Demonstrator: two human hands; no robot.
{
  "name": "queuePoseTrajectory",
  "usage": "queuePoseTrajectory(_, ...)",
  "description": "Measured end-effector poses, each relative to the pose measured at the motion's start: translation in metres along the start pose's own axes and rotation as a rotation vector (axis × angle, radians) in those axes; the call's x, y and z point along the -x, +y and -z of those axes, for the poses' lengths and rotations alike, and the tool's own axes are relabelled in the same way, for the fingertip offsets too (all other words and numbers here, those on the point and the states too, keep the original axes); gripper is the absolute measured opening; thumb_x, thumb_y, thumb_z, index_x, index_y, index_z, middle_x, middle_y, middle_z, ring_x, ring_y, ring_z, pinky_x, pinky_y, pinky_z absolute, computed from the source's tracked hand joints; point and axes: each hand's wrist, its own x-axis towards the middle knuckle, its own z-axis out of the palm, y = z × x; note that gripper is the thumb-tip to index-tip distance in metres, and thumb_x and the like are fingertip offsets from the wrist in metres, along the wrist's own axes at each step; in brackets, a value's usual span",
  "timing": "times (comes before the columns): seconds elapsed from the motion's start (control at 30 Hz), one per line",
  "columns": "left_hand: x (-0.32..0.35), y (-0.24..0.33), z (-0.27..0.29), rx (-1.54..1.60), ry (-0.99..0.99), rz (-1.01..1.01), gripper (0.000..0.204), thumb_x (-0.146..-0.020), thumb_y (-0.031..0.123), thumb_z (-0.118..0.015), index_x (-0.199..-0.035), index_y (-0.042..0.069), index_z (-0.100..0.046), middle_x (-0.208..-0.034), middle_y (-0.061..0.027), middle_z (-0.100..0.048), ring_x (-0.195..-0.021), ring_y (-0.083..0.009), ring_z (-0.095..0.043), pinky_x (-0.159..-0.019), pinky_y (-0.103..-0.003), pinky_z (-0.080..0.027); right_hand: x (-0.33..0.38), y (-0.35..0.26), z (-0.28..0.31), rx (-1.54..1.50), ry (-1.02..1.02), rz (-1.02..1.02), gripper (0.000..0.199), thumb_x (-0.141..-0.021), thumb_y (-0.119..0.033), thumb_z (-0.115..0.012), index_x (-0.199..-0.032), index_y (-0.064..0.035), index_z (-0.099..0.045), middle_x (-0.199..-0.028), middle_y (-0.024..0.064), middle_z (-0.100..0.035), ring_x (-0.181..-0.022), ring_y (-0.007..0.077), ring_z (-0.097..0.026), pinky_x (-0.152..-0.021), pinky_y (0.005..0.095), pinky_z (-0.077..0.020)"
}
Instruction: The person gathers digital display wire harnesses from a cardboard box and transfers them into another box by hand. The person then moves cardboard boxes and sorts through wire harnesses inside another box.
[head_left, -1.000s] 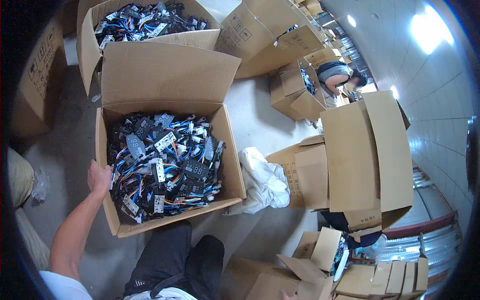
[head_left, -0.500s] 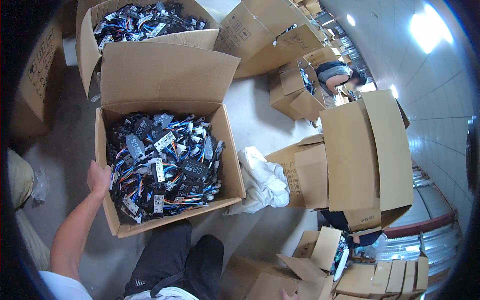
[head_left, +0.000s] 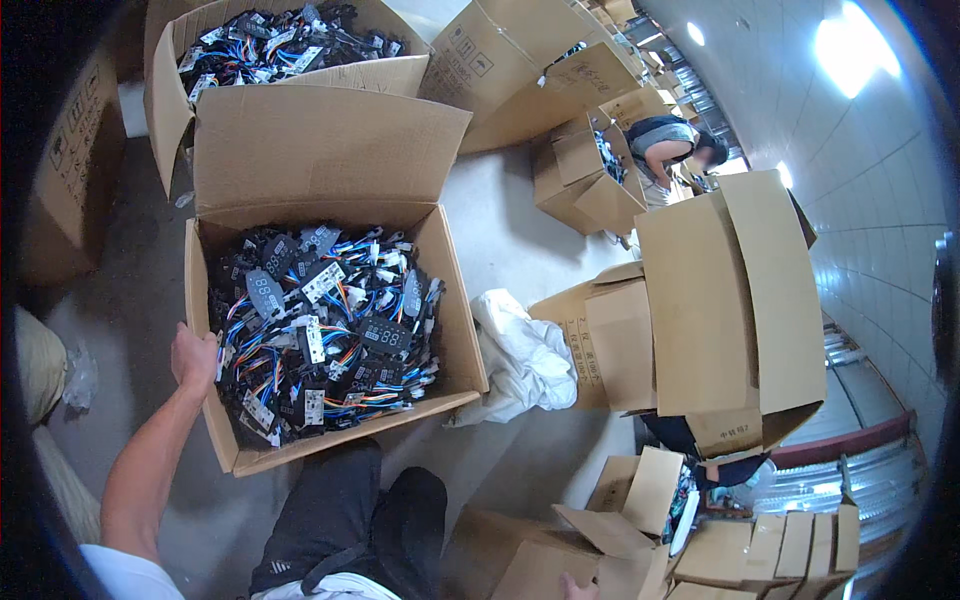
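Left hand [head_left: 193,357] closed over the left wall of the open cardboard box [head_left: 455,300], in the same spot as a second ago; box and its load of black circuit boards with coloured wire leads [head_left: 325,325], just right of that hand, unmoved. Right hand [head_left: 577,588] barely in view at the lower edge against a smaller carton [head_left: 560,555], grip impossible to tell. No real change noted: box held steady, nothing lifted out.

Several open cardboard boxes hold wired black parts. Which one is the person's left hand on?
The nearest box, directly in front of the person's knees: the left hand grips its left wall. The other full box sits farther away, behind its raised flap, untouched.
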Motion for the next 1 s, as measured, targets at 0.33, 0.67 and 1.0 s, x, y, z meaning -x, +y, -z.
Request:
queuePoseTrajectory(0.33,-0.005,-0.010,-0.006,-0.013,0.025,-0.038,0.054,-0.080,0.020,-0.062,-0.125,-0.009,-0.053,-0.107,-0.0316,-0.066,-0.103,-0.0441,-0.065,-0.091,-0.049,-0.052,0.009,-0.007,0.001,0.110,0.042,0.011,0.091,-0.080,-0.037,-0.079,-0.149,0.0017,-0.033,-0.142,0.0261,-0.049,-0.132,0.0370,-0.046,-0.114,0.0397,-0.0337)
queuePoseTrajectory(0.67,0.000,0.003,0.000,-0.008,0.009,-0.019,0.048,-0.081,0.022,-0.065,-0.119,-0.006,-0.056,-0.106,-0.0290,-0.068,-0.102,-0.0432,-0.066,-0.090,-0.049,-0.052,-0.024,0.033,-0.005,-0.071,-0.172,-0.218,0.053,-0.085,-0.032,-0.077,-0.124,0.0014,-0.060,-0.102,0.0108,-0.067,-0.082,0.0203,-0.060,-0.071,0.0355,-0.0513)
queuePoseTrajectory(1.0,0.004,-0.003,0.002,-0.010,0.038,-0.054,0.041,-0.081,0.020,-0.065,-0.112,-0.005,-0.057,-0.106,-0.0285,-0.067,-0.102,-0.0429,-0.065,-0.088,-0.049,-0.051,-0.002,-0.004,0.002,-0.064,-0.141,-0.073,0.041,-0.087,-0.035,-0.074,-0.101,0.0030,-0.067,-0.080,0.0049,-0.063,-0.070,0.0177,-0.053,-0.064,0.0385,-0.0450)
